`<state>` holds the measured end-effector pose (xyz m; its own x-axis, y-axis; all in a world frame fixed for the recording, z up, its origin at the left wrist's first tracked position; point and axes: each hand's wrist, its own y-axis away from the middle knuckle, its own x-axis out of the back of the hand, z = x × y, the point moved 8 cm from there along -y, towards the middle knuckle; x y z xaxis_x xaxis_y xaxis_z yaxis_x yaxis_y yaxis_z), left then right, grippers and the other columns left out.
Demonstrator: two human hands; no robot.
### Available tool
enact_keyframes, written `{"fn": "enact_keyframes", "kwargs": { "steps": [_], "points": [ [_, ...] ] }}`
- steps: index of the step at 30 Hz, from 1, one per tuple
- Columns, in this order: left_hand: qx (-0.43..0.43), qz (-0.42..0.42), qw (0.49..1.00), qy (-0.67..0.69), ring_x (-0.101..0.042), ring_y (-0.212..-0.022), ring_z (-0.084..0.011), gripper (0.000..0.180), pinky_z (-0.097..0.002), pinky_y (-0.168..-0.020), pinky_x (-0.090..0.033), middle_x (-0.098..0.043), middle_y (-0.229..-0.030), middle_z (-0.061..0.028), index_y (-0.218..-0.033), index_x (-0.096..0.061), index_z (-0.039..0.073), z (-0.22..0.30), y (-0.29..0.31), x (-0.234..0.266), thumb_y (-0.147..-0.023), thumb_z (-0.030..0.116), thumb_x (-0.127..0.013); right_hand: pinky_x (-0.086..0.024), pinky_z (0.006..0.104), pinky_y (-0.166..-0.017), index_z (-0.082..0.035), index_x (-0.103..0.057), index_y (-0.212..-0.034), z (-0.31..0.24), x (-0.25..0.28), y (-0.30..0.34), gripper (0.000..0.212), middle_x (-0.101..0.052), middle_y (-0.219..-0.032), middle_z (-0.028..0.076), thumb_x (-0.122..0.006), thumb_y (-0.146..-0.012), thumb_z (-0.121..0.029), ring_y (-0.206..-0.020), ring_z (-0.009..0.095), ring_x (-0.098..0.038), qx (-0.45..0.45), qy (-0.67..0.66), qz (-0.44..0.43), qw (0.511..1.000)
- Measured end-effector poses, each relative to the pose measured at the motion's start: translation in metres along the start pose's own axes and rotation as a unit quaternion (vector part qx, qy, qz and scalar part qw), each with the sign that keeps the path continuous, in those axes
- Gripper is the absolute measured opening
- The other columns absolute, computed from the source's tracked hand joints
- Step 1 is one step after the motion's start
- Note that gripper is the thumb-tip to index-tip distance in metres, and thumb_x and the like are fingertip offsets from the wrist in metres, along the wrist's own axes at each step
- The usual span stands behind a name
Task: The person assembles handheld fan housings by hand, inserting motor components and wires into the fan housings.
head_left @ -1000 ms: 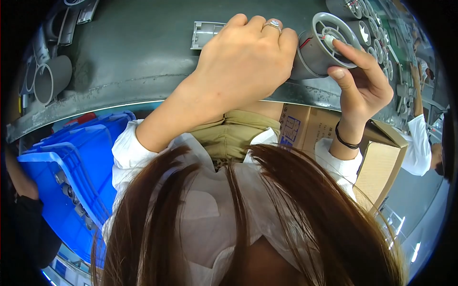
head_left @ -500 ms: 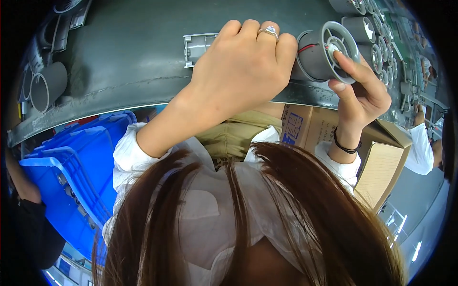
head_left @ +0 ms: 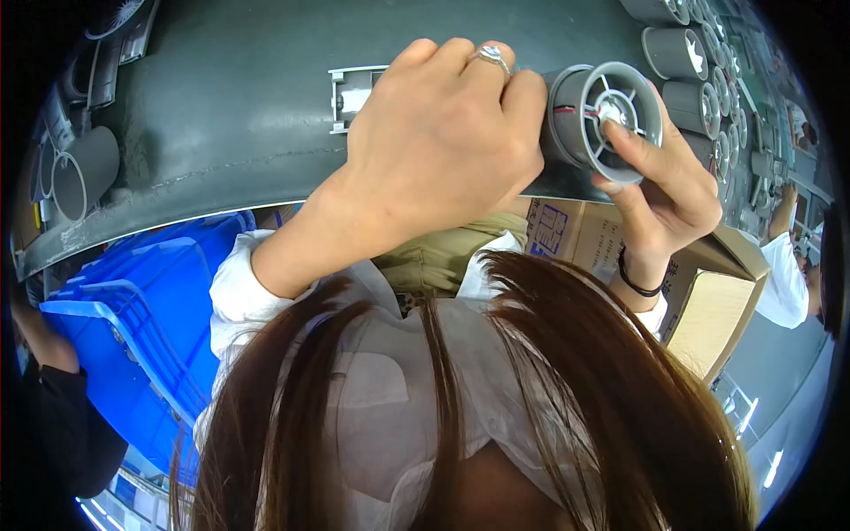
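Grey spoked cylinder [head_left: 571, 131], seemingly turned since earlier, between hands [head_left: 677, 196]

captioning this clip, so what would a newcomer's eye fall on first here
Likely the gray spoked cylinder, upper right of center, between the left hand and the right hand. Next, the bright blue bins at lower left, then the similar gray cylinders grouped near the upper right edge.

From afar I cannot see the fingertips of the left hand [head_left: 447, 146], hidden beneath it, nor the right end of the pale trough-shaped part [head_left: 354, 96] it covers, while the gray cylinders [head_left: 687, 104] at far right partly hide one another and the view's edge crops a round grille [head_left: 117, 21] at far left.
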<state>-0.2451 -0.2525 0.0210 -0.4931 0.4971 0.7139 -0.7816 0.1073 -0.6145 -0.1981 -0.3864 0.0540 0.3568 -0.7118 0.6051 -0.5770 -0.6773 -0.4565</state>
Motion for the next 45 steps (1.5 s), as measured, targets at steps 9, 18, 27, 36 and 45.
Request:
{"fn": "enact_keyframes", "kwargs": {
  "steps": [9,18,27,36,45],
  "points": [
    [-0.012,0.040,0.999,0.020,-0.051,-0.058,-0.0241,0.016,-0.0335,-0.054,-0.044,-0.056,-0.078,-0.0077,-0.072,-0.053,0.003,0.002,0.001,0.006,-0.057,0.003,-0.060,-0.046,0.0457,-0.092,0.008,-0.065,-0.082,-0.007,-0.011,-0.005,0.048,-0.050,-0.117,0.043,-0.087,-0.057,-0.027,-0.111,0.045,-0.056,0.034,-0.039,0.008,0.999],
    [0.018,-0.031,0.999,0.027,-0.054,-0.065,-0.0241,0.020,-0.0333,-0.056,-0.046,-0.058,-0.086,-0.0087,-0.075,-0.052,0.003,-0.002,0.007,0.017,-0.057,0.002,-0.061,-0.044,0.0447,-0.095,0.008,-0.059,-0.077,0.000,-0.019,-0.002,0.020,-0.050,-0.122,0.038,-0.072,-0.069,-0.006,-0.112,0.042,-0.055,-0.055,-0.019,0.034,0.998],
    [-0.020,-0.028,0.999,-0.025,-0.055,-0.062,-0.0223,0.017,-0.0313,-0.050,-0.043,-0.058,-0.088,-0.0126,-0.069,-0.049,0.003,0.004,0.017,0.017,-0.056,0.006,-0.059,-0.041,0.0387,-0.101,0.011,-0.036,-0.131,0.013,-0.026,0.011,0.076,-0.046,-0.131,0.032,-0.077,-0.070,-0.010,-0.119,0.038,-0.051,-0.125,-0.175,0.144,0.966],
    [-0.098,0.037,0.992,-0.077,-0.052,-0.059,-0.0209,0.015,-0.0269,-0.051,-0.043,-0.061,-0.080,-0.0197,-0.058,-0.042,0.003,0.017,0.028,0.017,-0.066,0.005,-0.055,-0.046,0.0445,-0.097,0.012,-0.048,-0.125,0.004,-0.027,0.016,0.071,-0.040,-0.134,0.036,-0.077,-0.067,-0.017,-0.119,0.043,-0.051,-0.049,-0.013,0.034,0.998],
    [-0.022,-0.025,0.999,-0.009,-0.055,-0.062,-0.0242,0.016,-0.0316,-0.052,-0.045,-0.061,-0.095,-0.0169,-0.068,-0.047,0.002,0.001,0.022,0.018,-0.057,0.007,-0.058,-0.043,0.0395,-0.096,0.014,-0.046,-0.127,0.000,-0.028,-0.013,0.069,-0.036,-0.138,0.035,-0.068,-0.074,-0.023,-0.114,0.034,-0.054,-0.073,0.094,-0.058,0.991]
  ]
}}
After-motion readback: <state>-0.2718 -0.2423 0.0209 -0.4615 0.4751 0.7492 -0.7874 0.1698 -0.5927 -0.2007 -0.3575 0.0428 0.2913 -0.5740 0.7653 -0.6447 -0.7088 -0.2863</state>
